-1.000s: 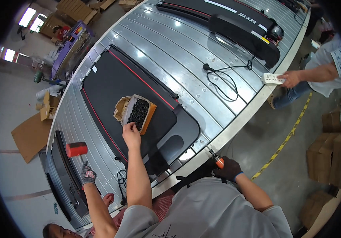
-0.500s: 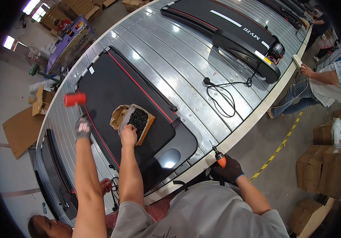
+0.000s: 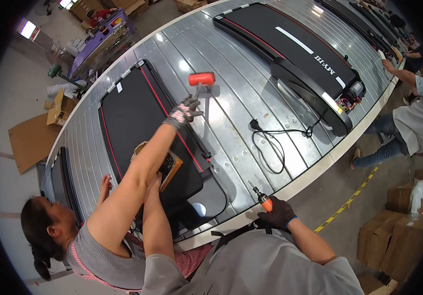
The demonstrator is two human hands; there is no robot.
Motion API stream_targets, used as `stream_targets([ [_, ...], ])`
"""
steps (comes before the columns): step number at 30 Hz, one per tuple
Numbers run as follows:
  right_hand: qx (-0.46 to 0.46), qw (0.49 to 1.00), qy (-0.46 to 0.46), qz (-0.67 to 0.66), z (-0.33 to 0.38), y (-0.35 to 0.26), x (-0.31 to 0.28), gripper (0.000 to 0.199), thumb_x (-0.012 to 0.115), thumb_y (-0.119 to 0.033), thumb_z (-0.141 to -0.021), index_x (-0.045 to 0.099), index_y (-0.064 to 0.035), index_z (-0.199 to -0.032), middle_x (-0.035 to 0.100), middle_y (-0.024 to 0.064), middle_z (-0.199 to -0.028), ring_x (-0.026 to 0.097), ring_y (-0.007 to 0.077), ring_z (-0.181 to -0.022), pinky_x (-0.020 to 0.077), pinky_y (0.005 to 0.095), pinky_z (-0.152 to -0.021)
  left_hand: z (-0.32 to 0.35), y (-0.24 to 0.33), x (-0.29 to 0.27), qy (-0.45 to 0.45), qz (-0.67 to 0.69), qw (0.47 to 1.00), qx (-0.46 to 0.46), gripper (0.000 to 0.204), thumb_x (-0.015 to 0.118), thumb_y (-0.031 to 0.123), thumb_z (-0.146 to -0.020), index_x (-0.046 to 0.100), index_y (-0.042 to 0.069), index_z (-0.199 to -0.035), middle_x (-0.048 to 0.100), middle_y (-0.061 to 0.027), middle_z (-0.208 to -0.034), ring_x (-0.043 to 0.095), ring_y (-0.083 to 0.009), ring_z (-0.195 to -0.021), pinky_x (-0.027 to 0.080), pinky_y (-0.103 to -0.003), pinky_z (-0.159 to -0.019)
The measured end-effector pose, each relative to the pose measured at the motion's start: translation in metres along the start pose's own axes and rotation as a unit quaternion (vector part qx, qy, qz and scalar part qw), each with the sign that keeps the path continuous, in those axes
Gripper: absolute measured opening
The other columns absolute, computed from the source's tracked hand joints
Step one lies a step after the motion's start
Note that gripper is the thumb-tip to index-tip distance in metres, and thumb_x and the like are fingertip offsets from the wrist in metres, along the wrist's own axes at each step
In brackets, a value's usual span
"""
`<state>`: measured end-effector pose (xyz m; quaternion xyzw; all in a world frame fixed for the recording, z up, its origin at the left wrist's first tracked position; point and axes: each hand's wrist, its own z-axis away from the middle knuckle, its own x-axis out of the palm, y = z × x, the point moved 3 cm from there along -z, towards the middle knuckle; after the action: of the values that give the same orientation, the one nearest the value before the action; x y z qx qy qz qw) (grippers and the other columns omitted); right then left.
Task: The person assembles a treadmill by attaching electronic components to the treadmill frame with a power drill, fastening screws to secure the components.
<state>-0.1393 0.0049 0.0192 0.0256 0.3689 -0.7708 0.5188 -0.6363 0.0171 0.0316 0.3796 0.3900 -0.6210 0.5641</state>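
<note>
A grey concrete floor (image 3: 9, 98) lies beyond the ribbed metal conveyor (image 3: 231, 64) — flattened cardboard (image 3: 29, 140) far left, stacked brown boxes (image 3: 393, 236) lower right, a yellow floor stripe (image 3: 349, 201), perhaps bright windows (image 3: 27, 28) upper left.

— What moved in the left half of the frame?

— The co-worker's gloved hand (image 3: 184, 112) swung the red mallet (image 3: 201, 78) from lower left up to centre top, the arm crossing in front of the cardboard tray (image 3: 164, 164).

— And at the right edge?

— The other person (image 3: 410, 118) shifted further right.
</note>
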Motion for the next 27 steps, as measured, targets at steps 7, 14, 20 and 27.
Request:
stream_targets([
  [7, -0.070, 0.989, -0.091, 0.096, -0.065, 0.017, -0.098, 0.076, 0.068, -0.061, -0.077, 0.055, -0.0032, -0.125, 0.069, 0.0256, -0.109, 0.067, 0.0411, -0.104, 0.0530, 0.0481, -0.092, -0.001, -0.012, -0.023, 0.127, 0.086, 0.900, -0.407, 0.018, 0.073, 0.012, -0.074, 0.070, 0.000, -0.086, 0.071, -0.0254, -0.090, 0.069, -0.0426, -0.093, 0.054, -0.050, -0.088],
  [14, -0.092, 0.981, -0.123, 0.115, -0.121, 0.038, -0.143, 0.076, 0.070, -0.060, -0.077, 0.055, -0.0022, -0.124, 0.069, 0.0255, -0.107, 0.068, 0.0413, -0.103, 0.0533, 0.0485, -0.091, -0.015, -0.012, -0.018, 0.198, 0.088, 0.852, -0.477, 0.019, 0.070, 0.011, -0.072, 0.072, -0.001, -0.087, 0.072, -0.0233, -0.083, 0.071, -0.0409, -0.083, 0.056, -0.046, -0.080],
  [20, -0.141, 0.970, -0.148, 0.128, -0.157, 0.002, -0.155, 0.075, 0.074, -0.057, -0.076, 0.055, -0.0023, -0.123, 0.069, 0.0245, -0.107, 0.067, 0.0412, -0.103, 0.0535, 0.0481, -0.090, -0.002, -0.024, -0.005, 0.212, 0.117, 0.844, -0.479, 0.023, 0.070, 0.016, -0.076, 0.076, 0.002, -0.093, 0.073, -0.0214, -0.089, 0.072, -0.0371, -0.088, 0.057, -0.045, -0.085],
  [27, -0.182, 0.955, -0.189, 0.142, -0.179, -0.063, -0.162, 0.071, 0.074, -0.056, -0.076, 0.058, -0.0052, -0.123, 0.069, 0.0228, -0.110, 0.067, 0.0398, -0.105, 0.0526, 0.0468, -0.092, -0.006, -0.017, -0.016, 0.209, 0.163, 0.822, -0.504, 0.023, 0.078, 0.020, -0.082, 0.073, 0.000, -0.089, 0.072, -0.0216, -0.083, 0.071, -0.0388, -0.081, 0.056, -0.045, -0.077],
])
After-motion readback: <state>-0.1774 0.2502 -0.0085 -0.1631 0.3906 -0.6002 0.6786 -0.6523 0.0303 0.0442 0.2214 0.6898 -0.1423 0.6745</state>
